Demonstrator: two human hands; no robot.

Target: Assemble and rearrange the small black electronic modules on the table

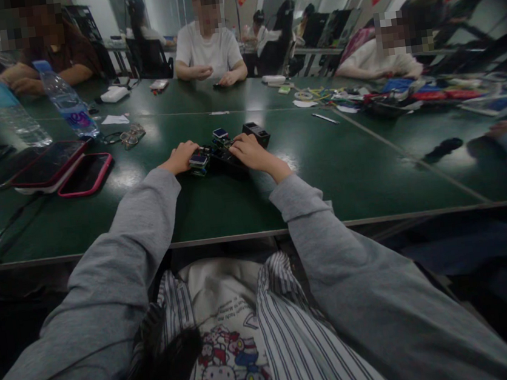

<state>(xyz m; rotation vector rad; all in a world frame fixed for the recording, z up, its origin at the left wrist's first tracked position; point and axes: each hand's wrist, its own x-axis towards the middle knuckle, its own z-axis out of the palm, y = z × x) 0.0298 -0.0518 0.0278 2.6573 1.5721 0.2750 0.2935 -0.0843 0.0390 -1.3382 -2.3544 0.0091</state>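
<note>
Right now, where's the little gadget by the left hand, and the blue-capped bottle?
Little gadget (199, 161): head view, on its bluish top.
Blue-capped bottle (66, 101): head view, on its clear middle.

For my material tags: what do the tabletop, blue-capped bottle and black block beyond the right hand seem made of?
Tabletop: perhaps laminate, smooth semi-gloss green, showing soft reflections.
Blue-capped bottle: likely clear, glossy plastic, being see-through with highlights.
Black block: possibly plastic, from its straight edges; finish unclear.

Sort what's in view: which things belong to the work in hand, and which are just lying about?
Likely in the work:
- near screened module
- far screened module
- black object between the hands

Lying about:
- pink-edged phone
- blue-capped bottle
- pen
</note>
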